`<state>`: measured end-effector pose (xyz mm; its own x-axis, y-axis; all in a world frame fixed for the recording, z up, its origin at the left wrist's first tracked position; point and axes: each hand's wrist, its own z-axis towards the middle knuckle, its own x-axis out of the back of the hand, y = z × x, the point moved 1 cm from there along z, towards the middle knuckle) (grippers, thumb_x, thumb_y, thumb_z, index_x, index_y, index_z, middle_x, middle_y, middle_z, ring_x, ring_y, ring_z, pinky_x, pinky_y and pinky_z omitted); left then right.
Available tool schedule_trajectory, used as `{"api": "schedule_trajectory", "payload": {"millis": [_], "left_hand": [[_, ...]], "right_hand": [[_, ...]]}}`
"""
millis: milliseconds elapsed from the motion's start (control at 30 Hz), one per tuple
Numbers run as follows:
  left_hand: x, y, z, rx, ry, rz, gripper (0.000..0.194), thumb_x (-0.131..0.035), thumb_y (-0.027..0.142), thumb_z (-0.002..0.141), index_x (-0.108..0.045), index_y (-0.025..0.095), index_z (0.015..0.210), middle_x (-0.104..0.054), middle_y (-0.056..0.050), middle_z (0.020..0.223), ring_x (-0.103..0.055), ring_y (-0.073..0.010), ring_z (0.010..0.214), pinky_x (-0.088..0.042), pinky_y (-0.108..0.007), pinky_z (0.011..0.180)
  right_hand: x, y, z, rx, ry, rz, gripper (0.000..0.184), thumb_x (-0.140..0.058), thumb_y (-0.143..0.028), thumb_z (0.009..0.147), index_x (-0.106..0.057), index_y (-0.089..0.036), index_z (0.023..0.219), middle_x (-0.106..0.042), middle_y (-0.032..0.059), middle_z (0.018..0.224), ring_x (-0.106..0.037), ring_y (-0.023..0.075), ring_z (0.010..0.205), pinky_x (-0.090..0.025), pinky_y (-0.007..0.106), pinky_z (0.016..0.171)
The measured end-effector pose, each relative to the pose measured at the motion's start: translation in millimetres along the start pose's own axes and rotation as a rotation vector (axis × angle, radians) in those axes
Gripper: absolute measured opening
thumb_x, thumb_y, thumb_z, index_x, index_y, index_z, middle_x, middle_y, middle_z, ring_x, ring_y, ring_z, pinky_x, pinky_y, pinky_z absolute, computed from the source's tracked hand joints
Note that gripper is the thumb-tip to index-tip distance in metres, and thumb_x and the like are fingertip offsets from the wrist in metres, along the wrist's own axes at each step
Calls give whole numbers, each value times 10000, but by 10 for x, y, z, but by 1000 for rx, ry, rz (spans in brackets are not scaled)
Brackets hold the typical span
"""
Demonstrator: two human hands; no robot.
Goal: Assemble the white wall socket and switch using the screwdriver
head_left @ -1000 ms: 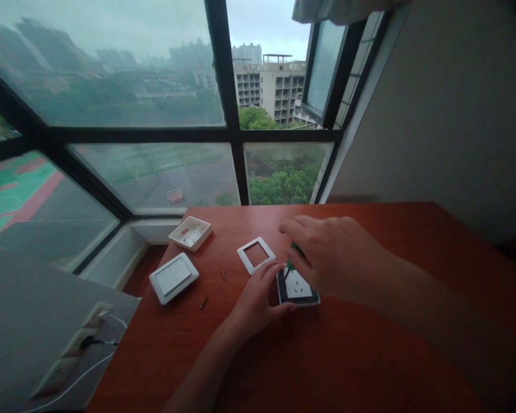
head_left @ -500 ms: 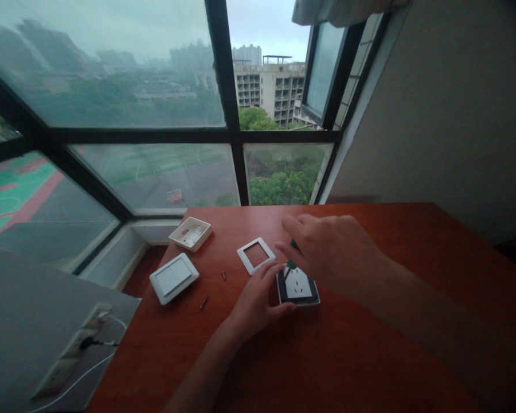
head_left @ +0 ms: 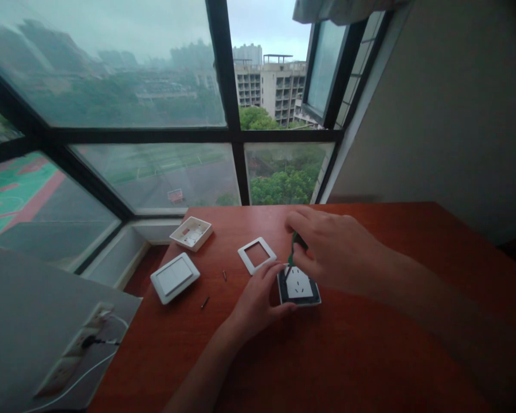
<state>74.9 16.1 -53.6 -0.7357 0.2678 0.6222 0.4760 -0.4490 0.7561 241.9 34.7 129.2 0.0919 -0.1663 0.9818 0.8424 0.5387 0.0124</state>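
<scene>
A wall socket module (head_left: 300, 288), white-faced with a dark frame, lies flat on the red-brown table (head_left: 327, 355). My left hand (head_left: 254, 301) grips its left side, thumb at the near edge and fingers at the far corner. My right hand (head_left: 331, 248) is closed around a green-handled screwdriver (head_left: 291, 256), whose tip points down at the socket's far left corner. The handle is mostly hidden in my fingers.
A white square cover frame (head_left: 257, 254) lies just left of the socket. Farther left sit a white double switch (head_left: 174, 277) and a white back box (head_left: 191, 233) near the table's corner. Two small screws (head_left: 204, 302) lie between. A power strip (head_left: 75, 350) rests on the grey ledge at left.
My right hand has drawn back to the right and lifted a little, uncovering the socket face and the screwdriver shaft. My left hand stays put on the socket.
</scene>
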Motion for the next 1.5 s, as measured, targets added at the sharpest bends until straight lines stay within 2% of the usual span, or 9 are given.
{"api": "schedule_trajectory", "payload": {"millis": [100,267,467,633,867,1033,1233,1400,1500], "left_hand": [[3,0,-1,-2,-2,1,800,-813,273,680,-395,252,1362,-424,-107,1428,-397,-298,1328,-336,-474,1117],[7,1,3,2,10,12,773,-819,262,674,-418,248,1334,-444,-98,1406,-422,-289,1303,-354,-457,1104],[-2,0,2,0,7,5,780,-809,290,692,-403,239,1357,-439,-108,1418,-414,-294,1310,-350,-455,1106],[-3,-10,1,13,13,15,770,-818,284,679,-430,235,1342,-431,-109,1430,-413,-293,1314,-352,-450,1107],[15,-6,13,-7,-7,-11,740,-805,288,687,-445,236,1332,-451,-115,1417,-431,-309,1303,-362,-476,1096],[21,22,5,15,8,11,780,-817,266,670,-423,252,1343,-446,-103,1413,-428,-310,1302,-364,-494,1091],[17,27,0,4,12,4,775,-812,270,680,-414,253,1345,-448,-98,1408,-429,-295,1299,-363,-470,1098],[20,35,-3,0,20,7,753,-810,270,682,-429,252,1331,-441,-101,1409,-419,-301,1307,-364,-479,1096],[26,41,-3,2,12,6,760,-809,265,682,-422,250,1337,-434,-104,1415,-413,-302,1312,-359,-483,1101]], "right_hand": [[15,-5,-8,61,-35,40,80,-481,-254,877,-531,-207,918,-657,36,931,-610,185,743,-242,290,511],[12,-40,14,-112,-20,-144,285,-389,-437,945,-544,-199,922,-666,74,775,-609,213,635,-156,300,490],[38,-93,-29,108,-34,76,131,-496,-222,862,-539,-201,984,-661,43,956,-619,189,748,-231,293,508],[-12,-98,-8,-90,2,-82,258,-454,-443,927,-546,-207,970,-663,41,771,-602,207,615,-165,296,485],[-1,-98,-35,82,-1,95,143,-486,-219,868,-547,-195,996,-643,49,974,-593,178,759,-263,289,526],[-35,-82,-26,-120,-14,-63,284,-460,-466,923,-547,-204,990,-662,65,848,-611,209,676,-232,287,500],[-43,1,-37,22,-15,140,232,-471,-221,880,-518,-203,1107,-630,63,1133,-626,199,876,-358,282,589],[-82,45,-18,-119,-20,8,304,-462,-468,915,-567,-199,1008,-681,77,927,-646,252,782,-358,304,573],[-72,73,-36,-80,-16,112,238,-496,-334,888,-552,-200,1076,-657,80,1065,-641,239,875,-401,307,636]]}}
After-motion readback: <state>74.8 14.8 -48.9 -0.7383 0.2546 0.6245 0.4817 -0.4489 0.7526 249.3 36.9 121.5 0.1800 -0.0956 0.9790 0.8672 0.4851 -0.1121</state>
